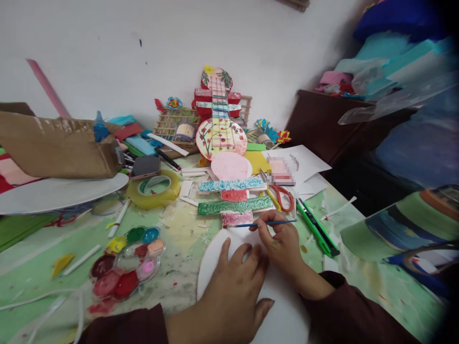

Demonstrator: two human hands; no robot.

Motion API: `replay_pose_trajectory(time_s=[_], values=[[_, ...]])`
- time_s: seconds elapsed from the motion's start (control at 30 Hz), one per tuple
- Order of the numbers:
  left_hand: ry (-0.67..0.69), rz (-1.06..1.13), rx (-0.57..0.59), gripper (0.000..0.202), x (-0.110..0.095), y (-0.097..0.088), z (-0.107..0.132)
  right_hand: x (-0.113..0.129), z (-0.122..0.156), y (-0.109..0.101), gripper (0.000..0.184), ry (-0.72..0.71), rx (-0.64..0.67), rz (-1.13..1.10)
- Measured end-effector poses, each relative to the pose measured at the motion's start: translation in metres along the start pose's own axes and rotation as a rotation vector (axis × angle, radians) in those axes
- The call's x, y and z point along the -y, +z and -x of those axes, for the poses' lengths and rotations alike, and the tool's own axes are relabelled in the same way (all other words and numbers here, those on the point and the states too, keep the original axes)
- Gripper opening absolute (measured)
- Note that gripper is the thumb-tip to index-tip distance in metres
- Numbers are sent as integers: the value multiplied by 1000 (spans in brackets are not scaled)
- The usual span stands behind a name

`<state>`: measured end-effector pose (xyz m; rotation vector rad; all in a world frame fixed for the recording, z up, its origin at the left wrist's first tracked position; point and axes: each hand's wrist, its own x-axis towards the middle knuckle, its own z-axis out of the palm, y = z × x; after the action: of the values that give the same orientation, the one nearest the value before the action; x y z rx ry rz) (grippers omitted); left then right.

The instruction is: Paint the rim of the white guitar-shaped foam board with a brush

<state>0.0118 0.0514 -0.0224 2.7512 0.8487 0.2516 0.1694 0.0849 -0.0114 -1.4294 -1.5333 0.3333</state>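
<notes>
A thin blue paintbrush (278, 222) is pinched in the fingers of my right hand (283, 241), its tip at the pink-painted block (237, 219). My left hand (233, 286) lies with fingers spread on a white oval board (210, 260), just below that block. Beyond the pink block, a green-painted strip (234, 205), a red block (234, 195), a blue-and-white strip (232, 185) and a pale pink oval (230, 165) line up away from me. To the left sits a flower-shaped paint palette (158, 234) with several colours in its wells.
A green box cutter (317, 227) and red-handled scissors (285, 198) lie at right. Yellow tape (154, 191), a phone (145, 166) and a cardboard box (60, 148) stand left. A decorated stringed instrument model (221, 136) leans at the back wall. A green bottle (394, 227) is at far right.
</notes>
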Motion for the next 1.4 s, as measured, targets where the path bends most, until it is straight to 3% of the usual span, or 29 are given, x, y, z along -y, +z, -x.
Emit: replay_pose_trajectory(time_s=[1.4], values=[[-2, -7, 7, 60, -2, -3, 1, 4, -10, -15, 15, 91, -76, 172]])
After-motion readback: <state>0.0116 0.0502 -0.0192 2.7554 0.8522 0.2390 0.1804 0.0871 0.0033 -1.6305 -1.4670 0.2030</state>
